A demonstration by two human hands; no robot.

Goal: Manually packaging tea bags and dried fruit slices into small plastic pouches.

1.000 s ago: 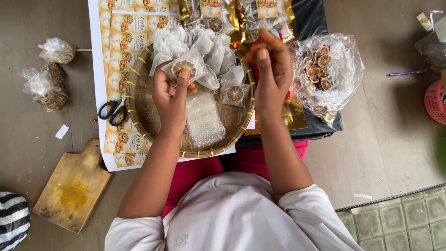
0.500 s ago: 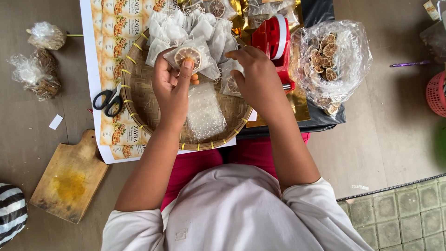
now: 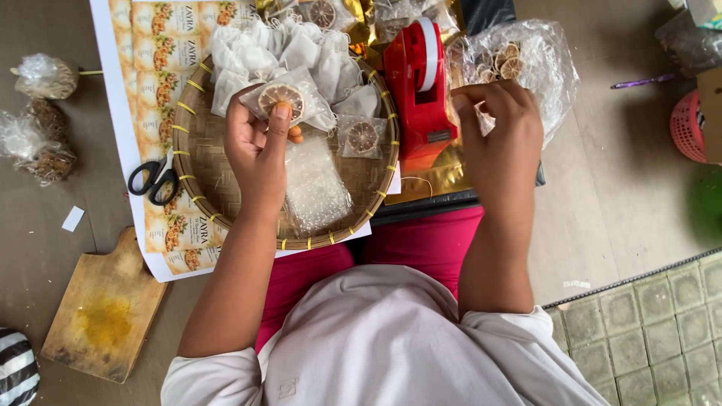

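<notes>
My left hand [image 3: 259,146] holds a small clear packet with a dried citrus slice [image 3: 282,98] over a round woven bamboo tray [image 3: 210,173]. Several more white packets [image 3: 301,49] lie piled at the tray's far side, one loose packet with a slice [image 3: 362,137] sits at its right, and a bubble-wrap piece [image 3: 314,184] lies in the middle. My right hand [image 3: 500,131] hovers with fingers pinched beside a red tape dispenser [image 3: 417,83], next to a clear bag of dried slices [image 3: 519,64]. Whether tape is between the fingers I cannot tell.
Black-handled scissors [image 3: 154,179] lie on a printed label sheet [image 3: 162,83] left of the tray. A wooden board [image 3: 101,316] sits lower left, tied clear bags [image 3: 41,105] far left, a pink basket [image 3: 688,124] far right. Gold foil [image 3: 429,177] lies under the dispenser.
My right hand has moved away from the packet to the right, past the red tape dispenser. My left hand keeps hold of the packet with the slice.
</notes>
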